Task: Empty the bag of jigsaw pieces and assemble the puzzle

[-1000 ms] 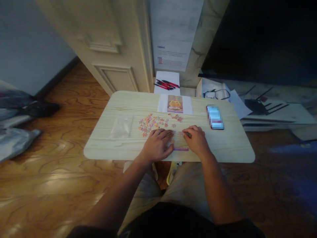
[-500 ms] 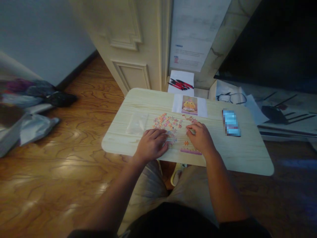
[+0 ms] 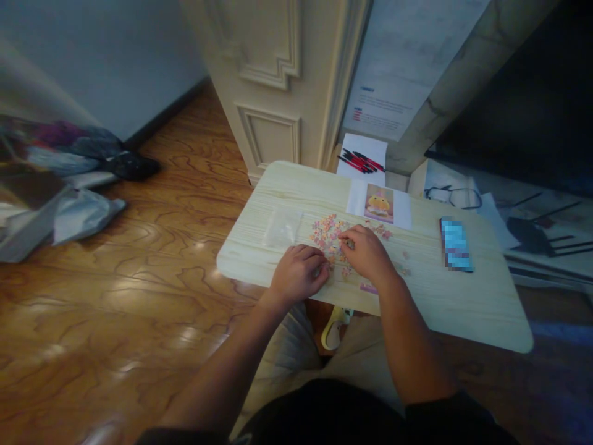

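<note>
A pile of small pink, orange and yellow jigsaw pieces (image 3: pixel 325 230) lies at the middle of the table. My right hand (image 3: pixel 367 254) reaches over the pile's right side, thumb and forefinger curled toward each other; anything between them is too small to make out. Beside the pile's near-left edge rests my left hand (image 3: pixel 299 275), its fingers bent in toward the thumb with a bit of colour there that I cannot identify. A purple strip of puzzle (image 3: pixel 369 288) is partly hidden by my right forearm. Behind the pile lies a printed picture (image 3: pixel 380 203) of a yellow figure.
On the pale table (image 3: pixel 482 309) are a clear plastic bag (image 3: pixel 281 227) at left and a phone (image 3: pixel 456 244) at right. Red and black pens (image 3: pixel 361 162) lie on paper beyond the far edge. Glasses (image 3: pixel 454 196) rest on the unit behind.
My right hand has moved left, from beside the pile to over it. My left hand's fingers have curled in more. The whole view has shifted, so the table appears farther right.
</note>
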`<move>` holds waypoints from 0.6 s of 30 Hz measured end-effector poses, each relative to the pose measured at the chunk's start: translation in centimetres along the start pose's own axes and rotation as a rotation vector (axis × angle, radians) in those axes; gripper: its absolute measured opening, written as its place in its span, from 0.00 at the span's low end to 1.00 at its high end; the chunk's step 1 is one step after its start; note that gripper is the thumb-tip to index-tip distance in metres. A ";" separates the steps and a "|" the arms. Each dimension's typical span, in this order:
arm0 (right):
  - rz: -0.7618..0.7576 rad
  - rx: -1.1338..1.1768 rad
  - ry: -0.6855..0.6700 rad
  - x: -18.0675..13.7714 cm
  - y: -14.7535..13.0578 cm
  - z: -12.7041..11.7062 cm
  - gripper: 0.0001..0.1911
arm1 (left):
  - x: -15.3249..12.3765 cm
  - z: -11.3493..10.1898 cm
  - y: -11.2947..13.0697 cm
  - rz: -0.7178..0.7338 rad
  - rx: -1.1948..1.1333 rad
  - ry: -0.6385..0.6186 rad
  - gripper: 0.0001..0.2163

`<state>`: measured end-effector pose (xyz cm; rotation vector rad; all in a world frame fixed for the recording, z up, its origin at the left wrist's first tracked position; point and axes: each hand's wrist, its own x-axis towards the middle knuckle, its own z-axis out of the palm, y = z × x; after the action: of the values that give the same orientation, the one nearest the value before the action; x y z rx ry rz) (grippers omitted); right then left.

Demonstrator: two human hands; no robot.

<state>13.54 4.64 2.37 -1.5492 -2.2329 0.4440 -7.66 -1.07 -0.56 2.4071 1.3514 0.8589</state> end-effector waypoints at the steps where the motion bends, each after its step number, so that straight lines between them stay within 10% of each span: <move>1: -0.002 0.000 -0.019 -0.1 -0.1 0.1 0.11 | 0.0 0.0 0.0 -0.004 -0.007 0.000 0.10; 18: 0.014 -0.196 0.015 0.5 -2.7 1.4 0.09 | -0.6 -1.3 -1.1 -0.101 0.068 0.026 0.13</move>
<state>10.52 4.15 2.41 -1.6593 -2.3130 0.2211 -9.45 -1.06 -0.31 2.3619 1.5211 0.8342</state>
